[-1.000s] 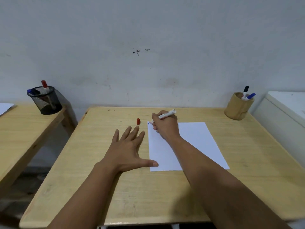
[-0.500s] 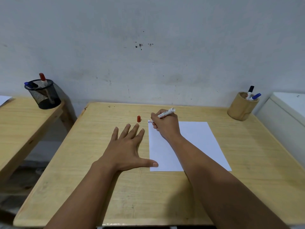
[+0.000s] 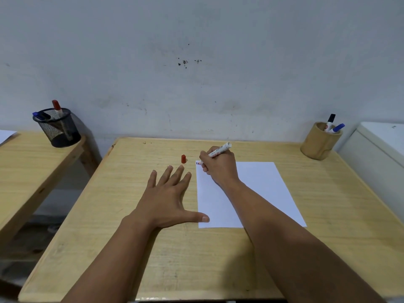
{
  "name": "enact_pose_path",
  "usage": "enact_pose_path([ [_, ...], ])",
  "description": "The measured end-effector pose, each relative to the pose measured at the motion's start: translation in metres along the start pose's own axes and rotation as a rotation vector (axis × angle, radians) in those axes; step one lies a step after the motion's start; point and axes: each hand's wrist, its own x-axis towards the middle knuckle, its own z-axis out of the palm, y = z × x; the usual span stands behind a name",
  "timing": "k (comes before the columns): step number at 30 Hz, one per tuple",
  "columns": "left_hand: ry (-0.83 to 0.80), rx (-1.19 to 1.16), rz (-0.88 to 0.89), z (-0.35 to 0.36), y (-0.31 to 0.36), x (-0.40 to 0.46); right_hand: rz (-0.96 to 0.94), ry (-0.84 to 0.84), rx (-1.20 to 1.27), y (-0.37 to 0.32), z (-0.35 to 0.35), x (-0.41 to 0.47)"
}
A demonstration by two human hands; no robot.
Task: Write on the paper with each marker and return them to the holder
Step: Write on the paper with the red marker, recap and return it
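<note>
A white sheet of paper (image 3: 258, 193) lies on the wooden desk (image 3: 153, 248). My right hand (image 3: 220, 168) grips a white marker (image 3: 219, 150), its tip at the paper's top left corner beside small dark marks. The marker's red cap (image 3: 183, 159) stands upright on the desk just left of the paper. My left hand (image 3: 169, 199) lies flat, fingers spread, with the thumb on the paper's lower left edge. A wooden holder (image 3: 320, 142) at the far right corner carries a black-capped and a blue-capped marker.
A second desk (image 3: 28, 162) on the left bears a black mesh cup (image 3: 58, 130) with red and blue markers. A white cabinet (image 3: 380, 149) adjoins the desk's right side. A grey wall runs close behind.
The view has shifted a little, and the holders sit higher in the frame. My right hand stays at the paper's top left corner with the marker. The left hand has not moved.
</note>
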Motion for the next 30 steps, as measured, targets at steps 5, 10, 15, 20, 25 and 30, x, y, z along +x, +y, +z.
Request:
enact_pose_path([
  [5,0.47,-0.309,-0.157,-0.008,-0.003,0.024,0.097,-0.045,0.231,-0.007,-0.005,0.005],
  [10,0.411,-0.298,-0.189,-0.019,-0.018,0.07,0.096,-0.099,0.295,-0.027,-0.017,0.003],
  [15,0.428,-0.274,-0.199,-0.014,-0.022,0.089,-0.058,-0.017,0.208,-0.048,-0.042,-0.003],
  [20,0.422,-0.918,-0.289,-0.046,-0.013,0.094,0.006,-0.271,0.346,-0.06,-0.075,-0.01],
  [25,0.437,-1.174,-0.25,-0.086,0.007,0.087,0.12,-0.344,0.591,-0.072,-0.074,-0.015],
  [30,0.439,-1.209,-0.254,-0.112,0.016,0.089,0.086,-0.36,0.588,-0.082,-0.065,-0.023],
])
